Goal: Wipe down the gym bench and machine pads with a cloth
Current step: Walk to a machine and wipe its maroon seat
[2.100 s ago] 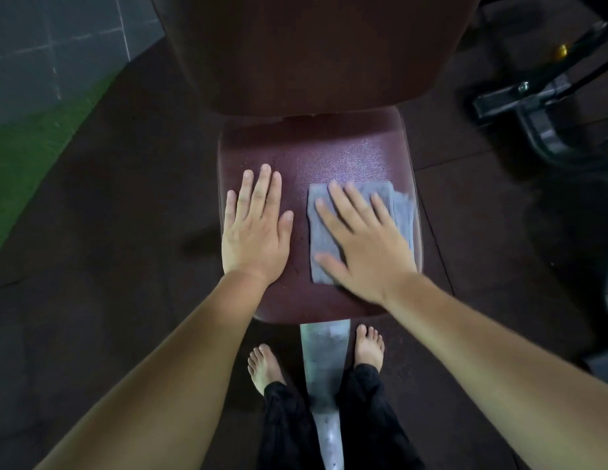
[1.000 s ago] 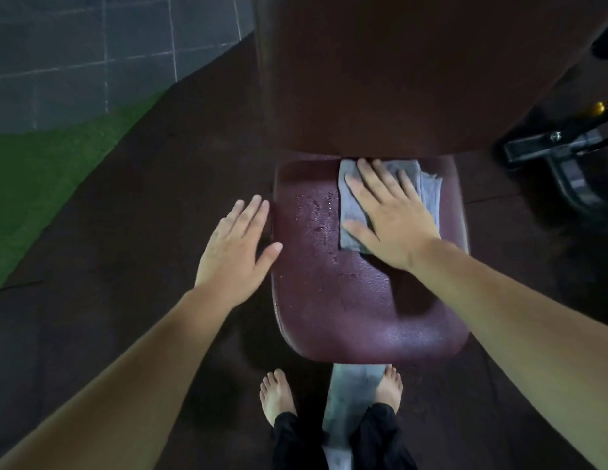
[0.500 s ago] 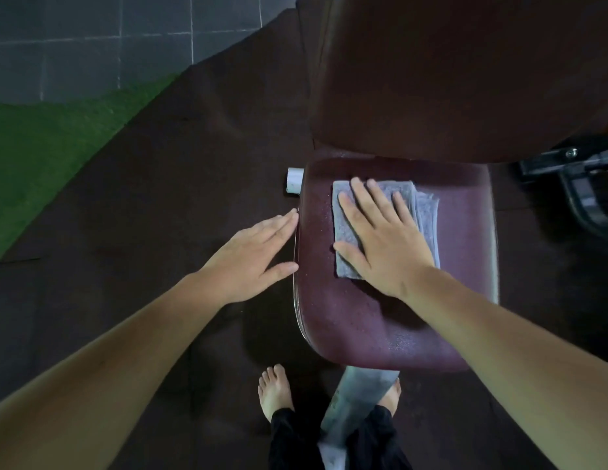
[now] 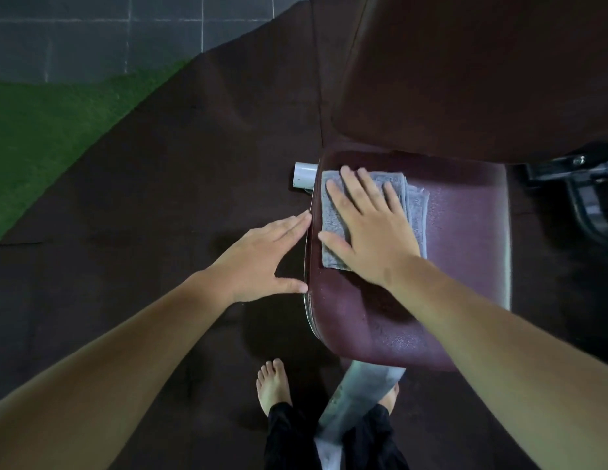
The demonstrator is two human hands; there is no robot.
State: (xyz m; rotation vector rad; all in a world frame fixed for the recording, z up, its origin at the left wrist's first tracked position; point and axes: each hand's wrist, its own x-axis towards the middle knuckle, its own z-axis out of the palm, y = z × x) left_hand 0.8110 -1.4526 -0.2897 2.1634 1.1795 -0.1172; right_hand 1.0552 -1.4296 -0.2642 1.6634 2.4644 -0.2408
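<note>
Cloth [image 4: 333, 232] lies folded at seat pad's [image 4: 465, 266] far-left corner under flat, spread right hand [image 4: 374, 239]; left hand [image 4: 262, 262], fingers straight, gripping nothing, touches pad's left edge.

The scene is dimly lit, and the floor mat [image 4: 160, 184] and the back pad [image 4: 482, 72] are rendered in near-black tones. A soft sheen is seen on the seat pad [image 4: 465, 266], lit from above. A dark shadow is cast on the mat beneath the left hand [image 4: 262, 256]. The picture is stretched and softened towards the lower corners by the wide lens
</note>
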